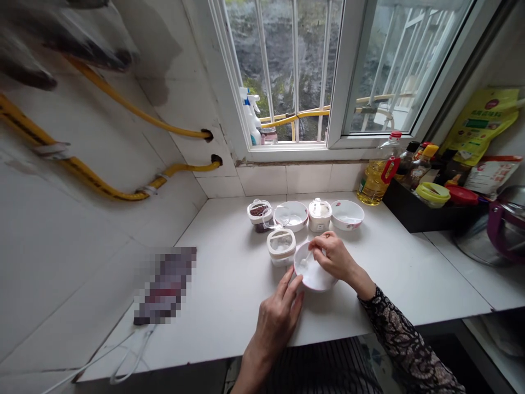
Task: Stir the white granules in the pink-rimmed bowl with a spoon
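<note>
My right hand [334,256] is closed in a pinch around a small white spoon [305,261], its bowl end dipped inside a white bowl [318,283] with a pinkish rim. White material lies in this bowl; I cannot make out its kind. My left hand [279,313] grips the same bowl's near left edge with its fingertips. Just left of the bowl stands a lidded clear jar [281,247] with pale contents. Behind are a jar of dark red grains or beans [260,214], another pale-filled jar [320,214], and two white bowls, one at left [296,226] and one at right [348,224].
An oil bottle [372,183] stands by a black box [404,210] of condiments at the right. Beyond it is a metal pot [478,238]. A blurred-out item [166,287] with a white cable [135,355] lies at left. Yellow pipes [106,189] run along the wall.
</note>
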The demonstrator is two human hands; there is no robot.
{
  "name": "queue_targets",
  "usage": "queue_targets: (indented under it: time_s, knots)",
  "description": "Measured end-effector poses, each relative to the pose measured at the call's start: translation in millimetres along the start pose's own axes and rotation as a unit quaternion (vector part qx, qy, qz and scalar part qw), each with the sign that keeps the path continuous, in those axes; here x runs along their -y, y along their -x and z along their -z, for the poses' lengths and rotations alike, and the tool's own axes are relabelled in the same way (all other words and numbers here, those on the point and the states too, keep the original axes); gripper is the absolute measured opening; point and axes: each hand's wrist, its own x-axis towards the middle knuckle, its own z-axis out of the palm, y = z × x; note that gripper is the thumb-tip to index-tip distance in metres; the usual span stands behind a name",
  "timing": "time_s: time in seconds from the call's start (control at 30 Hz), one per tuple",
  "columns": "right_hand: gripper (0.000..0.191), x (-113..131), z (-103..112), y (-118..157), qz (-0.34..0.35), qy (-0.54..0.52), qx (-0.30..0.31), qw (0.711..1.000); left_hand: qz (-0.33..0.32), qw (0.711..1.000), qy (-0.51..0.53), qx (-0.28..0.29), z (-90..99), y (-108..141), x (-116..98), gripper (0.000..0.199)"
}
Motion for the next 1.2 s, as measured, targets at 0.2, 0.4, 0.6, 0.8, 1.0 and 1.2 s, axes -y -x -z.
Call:
queue_targets:
  time_s: [0.2, 0.4, 0.6, 0.8, 1.0, 1.2]
  knots:
    - [0.022, 3.5, 3.6, -0.8, -0.079, -0.110, 0.014, 0.991, -0.005, 1.000, -0.006, -0.005, 0.4, -1.7, -1.3, 0.033]
    - [0.016, -1.4, 9.6, -5.1, -0.233, -0.301, -0.014, 0.925, -0.003, 1.000, -0.005, -0.005, 2.0, -2.4, -2.9, 0.032]
    - [0.015, -7.0, 15.9, -9.2, -0.284, -0.368, -0.049, 0.884, -0.002, 1.000, 0.001, -0.010, 4.1, -4.8, -5.2, 0.032]
    - [0.015, -9.6, 16.2, -12.4, -0.288, -0.402, -0.079, 0.865, -0.016, 0.999, -0.019, -0.022, 3.0, -4.1, -4.5, 0.029]
    - [0.016, 5.7, 2.5, -14.3, -0.173, -0.351, -0.135, 0.910, -0.021, 0.999, -0.022, -0.030, 2.2, -4.2, -3.9, 0.029]
    - [0.021, 17.4, -7.8, -11.9, 0.114, -0.076, -0.082, 0.987, -0.025, 0.999, -0.021, -0.031, 0.2, -4.2, -2.9, 0.030]
